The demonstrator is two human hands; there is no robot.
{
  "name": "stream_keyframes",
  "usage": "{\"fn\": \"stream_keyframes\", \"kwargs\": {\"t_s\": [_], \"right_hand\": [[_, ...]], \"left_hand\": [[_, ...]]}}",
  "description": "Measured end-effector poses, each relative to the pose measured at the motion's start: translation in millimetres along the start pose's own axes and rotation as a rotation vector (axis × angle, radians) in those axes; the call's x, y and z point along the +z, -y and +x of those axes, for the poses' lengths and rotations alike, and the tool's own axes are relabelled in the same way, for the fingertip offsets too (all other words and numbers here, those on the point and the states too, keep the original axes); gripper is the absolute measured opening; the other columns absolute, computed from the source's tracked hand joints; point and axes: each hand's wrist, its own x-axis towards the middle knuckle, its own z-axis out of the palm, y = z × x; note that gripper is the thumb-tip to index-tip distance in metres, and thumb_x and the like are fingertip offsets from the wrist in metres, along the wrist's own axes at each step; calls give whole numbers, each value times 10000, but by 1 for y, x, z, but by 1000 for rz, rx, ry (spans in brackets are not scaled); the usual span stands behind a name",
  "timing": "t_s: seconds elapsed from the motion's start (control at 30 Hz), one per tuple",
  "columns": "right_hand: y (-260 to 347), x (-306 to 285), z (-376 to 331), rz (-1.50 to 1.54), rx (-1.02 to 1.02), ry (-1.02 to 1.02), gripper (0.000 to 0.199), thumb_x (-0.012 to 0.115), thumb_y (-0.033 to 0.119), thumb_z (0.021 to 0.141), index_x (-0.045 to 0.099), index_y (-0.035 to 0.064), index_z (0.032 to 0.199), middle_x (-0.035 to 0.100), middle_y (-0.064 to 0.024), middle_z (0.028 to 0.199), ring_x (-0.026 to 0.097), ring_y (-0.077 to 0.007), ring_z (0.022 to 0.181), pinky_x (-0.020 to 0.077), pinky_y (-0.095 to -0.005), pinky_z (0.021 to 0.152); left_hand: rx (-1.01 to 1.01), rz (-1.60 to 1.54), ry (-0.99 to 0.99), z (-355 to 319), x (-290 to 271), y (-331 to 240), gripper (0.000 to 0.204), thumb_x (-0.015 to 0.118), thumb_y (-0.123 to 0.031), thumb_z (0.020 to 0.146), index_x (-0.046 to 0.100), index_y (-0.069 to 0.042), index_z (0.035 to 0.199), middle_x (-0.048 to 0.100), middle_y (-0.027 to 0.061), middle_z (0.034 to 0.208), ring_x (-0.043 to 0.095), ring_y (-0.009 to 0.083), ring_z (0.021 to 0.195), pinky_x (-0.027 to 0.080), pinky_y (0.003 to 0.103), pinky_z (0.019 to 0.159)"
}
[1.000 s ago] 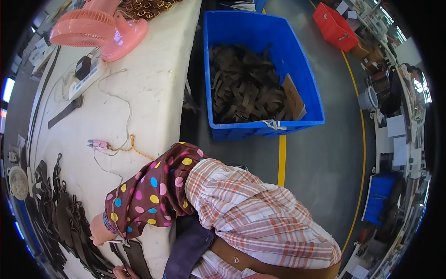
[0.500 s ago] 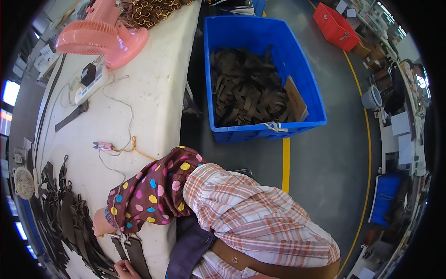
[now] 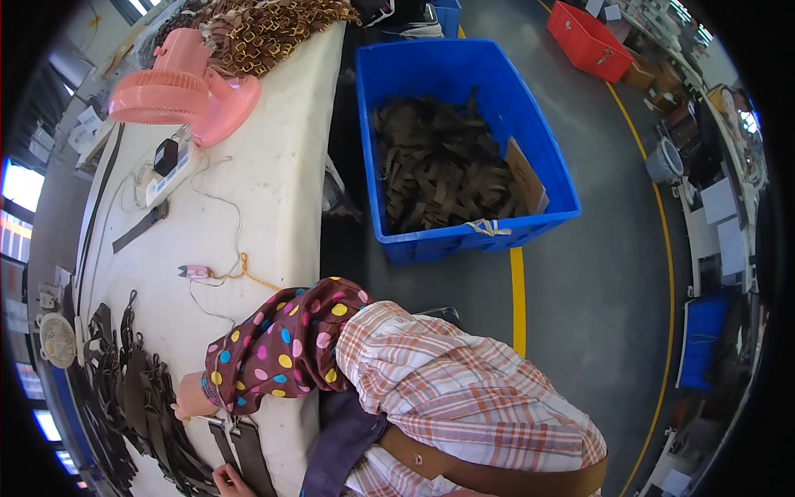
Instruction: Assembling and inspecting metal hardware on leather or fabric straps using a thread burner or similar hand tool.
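Note:
A dark brown webbing strap [image 3: 252,460] with metal hardware [image 3: 236,424] at its upper end lies over the pale table near its front edge. My right hand [image 3: 194,398], in a polka-dot sleeve, is closed at the metal hardware; its fingertips are partly hidden. Lower in the picture, the curled fingers of my left hand [image 3: 230,481] are closed at the strap's edge; the rest of that hand is cut off by the frame. Just beyond both hands lies a heap of dark straps [image 3: 145,406] with metal clips.
Pink-handled snips [image 3: 195,272] lie on the table [image 3: 281,190], tied to an orange cord. Farther off are a power strip [image 3: 172,176], a pink fan [image 3: 178,91] and brown straps with gold buckles [image 3: 265,33]. A blue bin [image 3: 489,224] of dark webbing stands beside the table.
The whole view has shifted slightly, so the table's contents appear a little lower and farther right. Both hands stay at the same strap.

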Motion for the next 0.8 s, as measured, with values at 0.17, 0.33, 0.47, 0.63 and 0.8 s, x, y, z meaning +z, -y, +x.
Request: {"fn": "stream_keyframes", "kwargs": {"t_s": [0.17, 0.33, 0.47, 0.63, 0.8], "right_hand": [[-5, 3, 1, 16, -7, -7, 149, 488, 280, 849, 626, 225, 832, 628, -93, 714, 603, -319, 655, 450, -469, 554], [-9, 3, -1, 5, -36, -23, 131, 511, 273, 825, 622, 227, 877, 625, -87, 711, 608, -315, 664, 450, -466, 557], [0, -9, -5, -36, -100, 66, 163, 546, 205, 782, 575, 141, 930, 618, -76, 722, 631, -297, 676, 471, -436, 529], [10, -3, -3, -42, -111, 56, 197, 521, 213, 803, 565, 164, 989, 622, -75, 773, 638, -297, 708, 490, -433, 567], [4, -22, -18, 37, -91, 152, 350, 564, 95, 747, 495, 166, 1084, 577, -81, 928, 636, -300, 744, 506, -445, 589]], "left_hand": [[-30, 5, 29, 3, 0, 2, 303, 587, -316, 912, 601, -31, 1017, 631, 83, 851, 547, 148, 717, 467, 264, 636], [5, 26, 44, 6, 1, -1, 312, 578, -318, 917, 597, -25, 1019, 631, 94, 863, 554, 161, 735, 473, 272, 654], [-7, 21, 62, 0, 0, -3, 316, 572, -324, 919, 598, -25, 1020, 630, 96, 862, 556, 169, 745, 473, 273, 662], [-53, 87, 25, -10, -4, -9, 315, 581, -317, 915, 591, -21, 1020, 633, 114, 860, 558, 178, 725, 473, 280, 644], [156, -54, 67, -12, 0, 0, 128, 588, -8, 829, 516, 16, 933, 488, 91, 848, 472, 186, 712, 419, 283, 632]]}}
